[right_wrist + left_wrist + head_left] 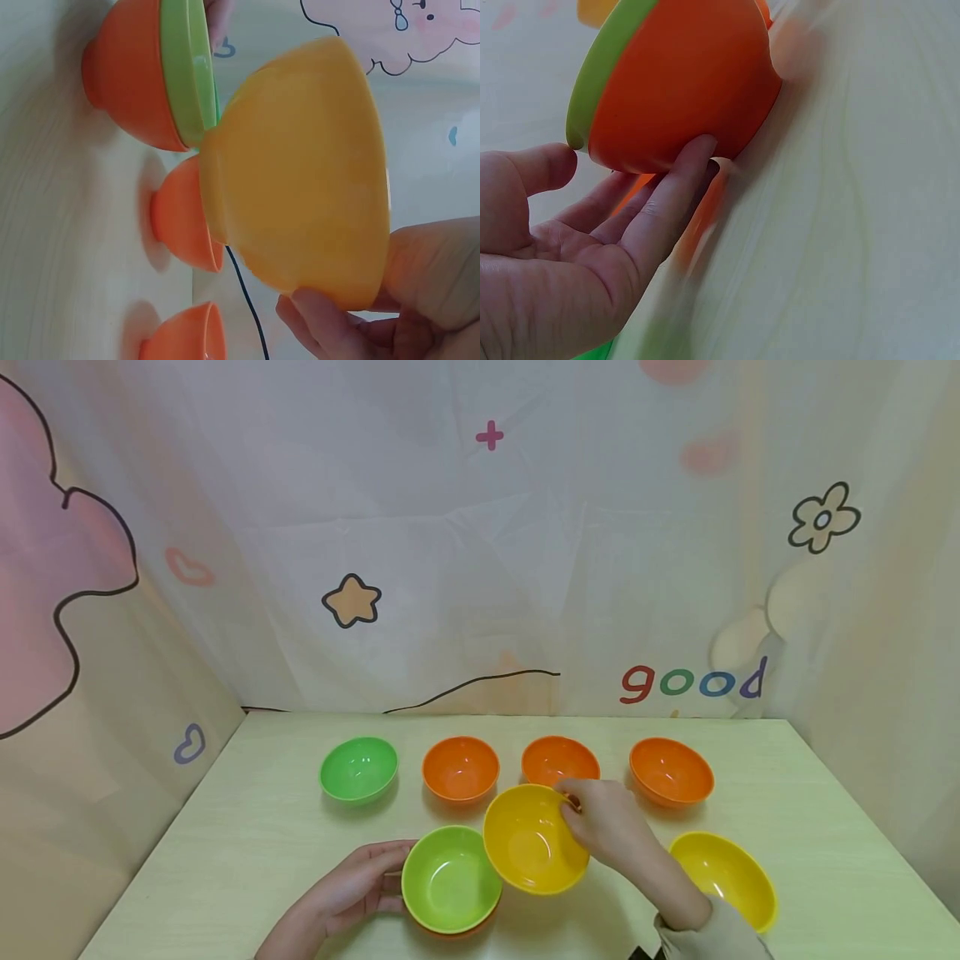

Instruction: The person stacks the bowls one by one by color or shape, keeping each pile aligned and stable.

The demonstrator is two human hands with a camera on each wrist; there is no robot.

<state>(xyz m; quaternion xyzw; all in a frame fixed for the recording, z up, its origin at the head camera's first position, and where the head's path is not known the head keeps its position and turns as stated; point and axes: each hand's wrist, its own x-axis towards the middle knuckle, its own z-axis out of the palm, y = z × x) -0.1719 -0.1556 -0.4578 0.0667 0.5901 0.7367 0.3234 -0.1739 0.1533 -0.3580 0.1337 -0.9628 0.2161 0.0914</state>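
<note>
My right hand (611,822) pinches the rim of a yellow bowl (534,847) between thumb and fingers. That bowl hangs tilted, just right of a light green bowl (452,881). The light green bowl sits nested in an orange bowl (690,82), which stands on the table. My left hand (592,247) rests against the left side of this stack, its fingers nearly straight along the orange wall and its thumb by the green rim. In the right wrist view, the yellow bowl's base (214,184) is close to the green rim; I cannot tell whether they touch.
Along the back of the table (225,860) stand a green bowl (360,770) and three orange bowls (461,769), one partly covered by the held bowl. Another yellow bowl (731,877) lies at the right, behind my right forearm. A printed curtain (450,568) hangs behind.
</note>
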